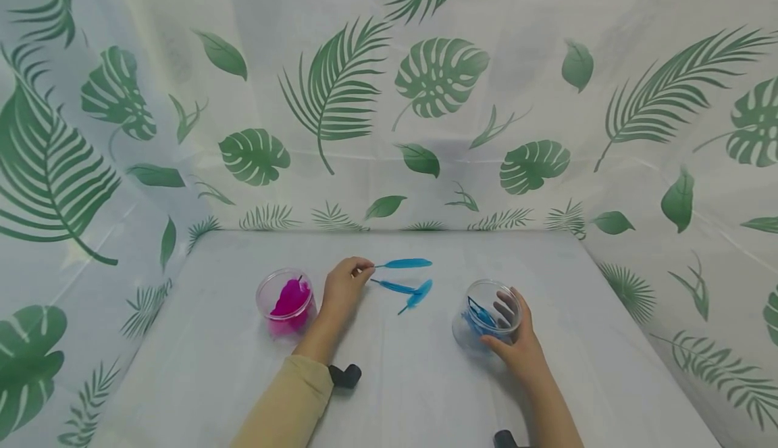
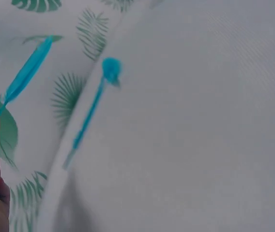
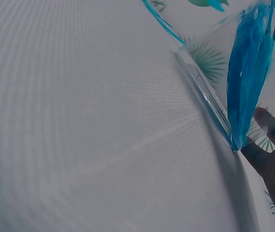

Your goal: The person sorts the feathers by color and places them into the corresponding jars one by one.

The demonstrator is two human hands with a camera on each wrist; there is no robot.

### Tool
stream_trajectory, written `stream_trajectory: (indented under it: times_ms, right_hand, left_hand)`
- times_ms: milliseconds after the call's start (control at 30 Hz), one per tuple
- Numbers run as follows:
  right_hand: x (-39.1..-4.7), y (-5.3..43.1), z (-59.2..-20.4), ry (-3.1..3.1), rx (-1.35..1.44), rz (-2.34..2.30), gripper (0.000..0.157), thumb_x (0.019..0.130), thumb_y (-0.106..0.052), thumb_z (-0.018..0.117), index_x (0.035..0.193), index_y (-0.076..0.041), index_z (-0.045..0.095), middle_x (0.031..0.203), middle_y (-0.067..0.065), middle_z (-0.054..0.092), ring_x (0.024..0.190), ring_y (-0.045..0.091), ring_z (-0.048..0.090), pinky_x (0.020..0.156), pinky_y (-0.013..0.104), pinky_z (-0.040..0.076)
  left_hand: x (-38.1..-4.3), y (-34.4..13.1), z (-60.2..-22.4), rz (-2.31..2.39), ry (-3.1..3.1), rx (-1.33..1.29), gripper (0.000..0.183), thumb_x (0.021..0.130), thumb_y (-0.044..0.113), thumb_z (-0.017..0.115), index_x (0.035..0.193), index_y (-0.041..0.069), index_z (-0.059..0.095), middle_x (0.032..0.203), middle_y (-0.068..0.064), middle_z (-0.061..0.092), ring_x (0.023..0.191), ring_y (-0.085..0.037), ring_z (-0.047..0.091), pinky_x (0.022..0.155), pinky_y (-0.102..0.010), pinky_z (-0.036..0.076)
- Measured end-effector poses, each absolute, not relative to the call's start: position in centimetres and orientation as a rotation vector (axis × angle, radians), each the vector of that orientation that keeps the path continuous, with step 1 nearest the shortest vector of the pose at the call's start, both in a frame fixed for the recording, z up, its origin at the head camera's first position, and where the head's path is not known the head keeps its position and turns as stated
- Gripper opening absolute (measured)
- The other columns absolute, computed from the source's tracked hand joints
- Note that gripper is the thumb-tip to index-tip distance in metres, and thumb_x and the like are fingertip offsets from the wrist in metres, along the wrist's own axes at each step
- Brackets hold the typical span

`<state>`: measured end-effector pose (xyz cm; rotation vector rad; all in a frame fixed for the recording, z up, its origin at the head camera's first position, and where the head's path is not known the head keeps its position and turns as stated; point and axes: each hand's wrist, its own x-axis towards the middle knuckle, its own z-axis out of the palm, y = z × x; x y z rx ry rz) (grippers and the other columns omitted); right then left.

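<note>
My left hand (image 1: pixel 345 292) pinches a blue feather (image 1: pixel 408 263) by its quill, and the vane points to the right. In the left wrist view this feather (image 2: pixel 28 72) stands out past the thumb and fingertips. Just below it in the head view, two more blue feathers (image 1: pixel 392 287) lie on the table, one crossing the other's end. My right hand (image 1: pixel 524 350) grips a clear round jar (image 1: pixel 463 341) from its right side, thumb in front and fingers behind. Blue feathers (image 3: pixel 246 77) stand bunched inside that jar, seen through its wall in the right wrist view.
A second clear jar (image 1: pixel 261 303), filled with magenta feathers (image 1: pixel 292 297), stands left of my left forearm. The white-covered table (image 1: pixel 419 387) ends at a leaf-printed curtain (image 1: pixel 365 96) along the back and sides. Black wrist-camera parts (image 1: pixel 346 376) jut out beside my wrists.
</note>
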<state>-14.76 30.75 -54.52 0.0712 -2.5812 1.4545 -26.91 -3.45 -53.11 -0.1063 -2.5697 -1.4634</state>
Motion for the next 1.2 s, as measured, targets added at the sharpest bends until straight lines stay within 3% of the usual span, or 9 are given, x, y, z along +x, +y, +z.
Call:
stream_trajectory:
  times_ms: [567, 933, 1200]
  right_hand:
    - [-14.8, 30.7, -54.6, -2.571, 0.077, 1.483, 0.115, 0.08, -0.014, 0.082, 0.156, -0.042, 0.0, 0.163, 0.007, 0.026, 0.146, 0.039, 0.032, 0.112, 0.067, 0.028]
    - [-14.8, 31.0, -54.6, -2.586, 0.078, 1.468, 0.115, 0.08, -0.014, 0.082, 0.156, -0.042, 0.0, 0.163, 0.007, 0.026, 0.145, 0.037, 0.033, 0.112, 0.064, 0.028]
    - [-14.9, 30.9, -54.8, -2.581, 0.077, 1.471, 0.115, 0.08, -0.016, 0.082, 0.156, -0.042, 0.0, 0.163, 0.007, 0.026, 0.146, 0.04, 0.032, 0.111, 0.067, 0.028]
  left_hand:
    - [-25.9, -1.3, -44.7, -1.492, -2.548, -0.463, 0.007, 0.092, 0.031, 0.07, 0.098, 0.029, 0.073, 0.09, 0.012, 0.064, 0.081, -0.011, 0.055, 0.066, -0.027, 0.05]
    - [-25.3, 0.7, -42.2, -1.21, -2.568, -0.861, 0.012, 0.095, 0.025, 0.067, 0.103, 0.022, 0.075, 0.1, 0.009, 0.068, 0.091, -0.008, 0.057, 0.082, -0.026, 0.051]
    - [-24.9, 3.0, -41.8, -1.092, -2.666, -1.019, 0.013, 0.097, 0.025, 0.064, 0.104, 0.022, 0.074, 0.1, 0.01, 0.066, 0.097, -0.007, 0.057, 0.084, -0.021, 0.051]
